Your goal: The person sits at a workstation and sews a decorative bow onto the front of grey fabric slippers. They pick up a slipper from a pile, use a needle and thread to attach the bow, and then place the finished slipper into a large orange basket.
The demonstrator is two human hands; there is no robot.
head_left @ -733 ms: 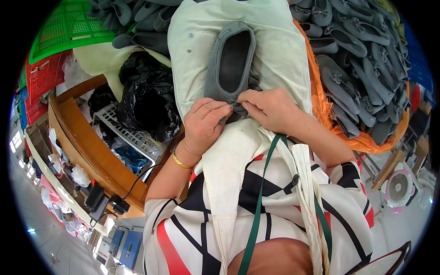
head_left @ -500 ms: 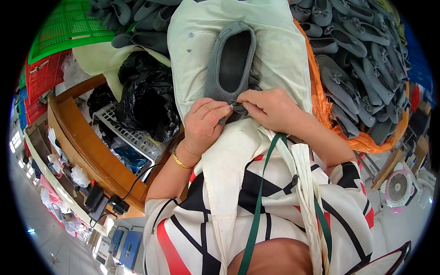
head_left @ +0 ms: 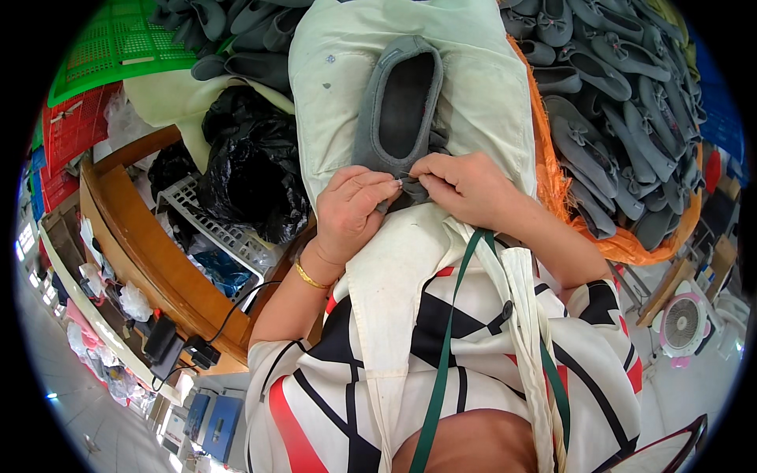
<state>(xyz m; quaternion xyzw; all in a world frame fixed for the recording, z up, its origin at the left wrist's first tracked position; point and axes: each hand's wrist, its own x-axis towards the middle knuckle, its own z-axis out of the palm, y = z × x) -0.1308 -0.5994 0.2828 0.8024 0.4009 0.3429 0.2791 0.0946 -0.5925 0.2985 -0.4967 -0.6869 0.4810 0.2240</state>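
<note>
A grey slip-on shoe [head_left: 370, 118] lies on the pale cloth [head_left: 481, 94] over my lap, its opening up and its toe toward me. My left hand [head_left: 351, 211] is closed at the toe, its thumb and fingers pinching grey fabric there. Close beside it, my right hand [head_left: 471, 188] is closed in a pinch on a thin needle [head_left: 405, 174], which spans the small gap between the two hands. The fingers hide much of the toe. A bit of grey material also shows under the shoe's right side.
At the right, an orange sack [head_left: 544, 158] holds a heap of grey shoes [head_left: 619, 134], some with bows. More grey shoes [head_left: 260, 71] lie at the far left. Left of my lap are a black plastic bag [head_left: 252, 173], a white rack [head_left: 213, 229] and a curved wooden drawer [head_left: 150, 252].
Both hands stay pinched at the toe of the shoe, with only a very slight shift. The shoe has not visibly moved on my lap.
</note>
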